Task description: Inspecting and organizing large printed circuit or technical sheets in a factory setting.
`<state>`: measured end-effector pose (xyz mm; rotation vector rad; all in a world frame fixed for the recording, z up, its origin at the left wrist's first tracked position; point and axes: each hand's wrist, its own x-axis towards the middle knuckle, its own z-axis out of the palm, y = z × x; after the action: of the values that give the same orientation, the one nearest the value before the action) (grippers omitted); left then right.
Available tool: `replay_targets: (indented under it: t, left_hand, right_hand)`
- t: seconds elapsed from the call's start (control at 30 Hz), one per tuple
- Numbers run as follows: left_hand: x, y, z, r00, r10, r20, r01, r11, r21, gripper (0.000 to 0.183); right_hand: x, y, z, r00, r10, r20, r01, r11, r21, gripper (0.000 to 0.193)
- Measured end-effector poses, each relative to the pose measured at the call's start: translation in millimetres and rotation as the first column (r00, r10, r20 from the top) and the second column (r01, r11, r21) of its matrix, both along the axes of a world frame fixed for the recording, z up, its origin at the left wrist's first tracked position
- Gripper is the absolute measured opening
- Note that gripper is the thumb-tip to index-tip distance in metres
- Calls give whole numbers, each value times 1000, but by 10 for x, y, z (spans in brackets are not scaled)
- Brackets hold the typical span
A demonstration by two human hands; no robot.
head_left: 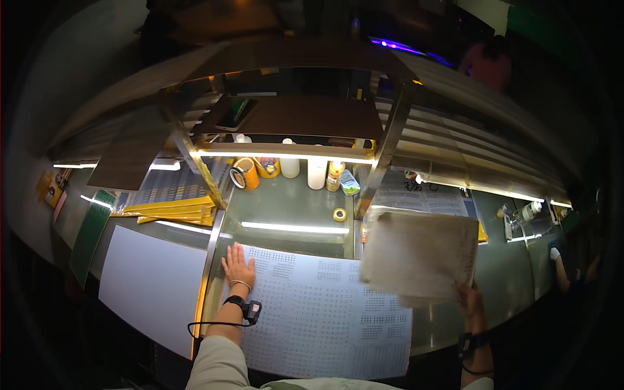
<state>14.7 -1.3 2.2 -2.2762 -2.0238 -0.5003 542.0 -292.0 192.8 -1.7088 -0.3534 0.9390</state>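
My left hand [238, 268] lies flat with its fingers stretched out, at the upper left corner of a large white printed sheet [305, 325]. Rows of small dark marks cover that sheet, which rests on the glossy bench in front of me. Over at the right, my right hand [470, 300] grips the lower right edge of a thin stack of papers [419, 257]. The stack is greyish, blurred by motion, and covers the printed sheet's upper right part. My right thumb and fingers are partly smeared.
A blank white board [153, 286] lies at left, beside yellow-edged sheets [172, 211] and a green board [91, 237]. Behind stand an orange roll [245, 174], white bottles [316, 174] and a tape roll [339, 214]. A lit shelf [286, 151] spans above; another person's hand [554, 253] shows far right.
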Motion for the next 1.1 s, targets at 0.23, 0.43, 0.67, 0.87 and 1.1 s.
replay_targets:
  t: [0.23, 0.43, 0.67, 0.87, 1.1]
  left_hand:
    - [-206, -106, -47, 998, 51, -26, -52, 998, -40, 63]
    - [139, -44, 29, 998, -33, 48, 34, 999, -20, 63]
    - [-120, -111, 117, 999, 34, 0, -34, 999, -15, 61]
    - [49, -24, 89, 1000, 7, -27, -8, 999, -36, 59]
    - [34, -6, 84, 999, -2, -51, 1, 1000, -15, 59]
  right_hand:
    - [-1766, 1690, 1005, 569, 540, 620, -731, 677, 82, 38]
    - [-1142, 3542, 593, 730, 617, 295, -669, 558, 491, 32]
    - [-1596, 4094, 1311, 884, 376, 277, -452, 838, 305, 19]
    - [-1504, 4079, 1161, -351, 49, 935, -229, 964, -136, 48]
    - [-1009, 1593, -221, 91, 224, 970, -375, 910, -175, 26]
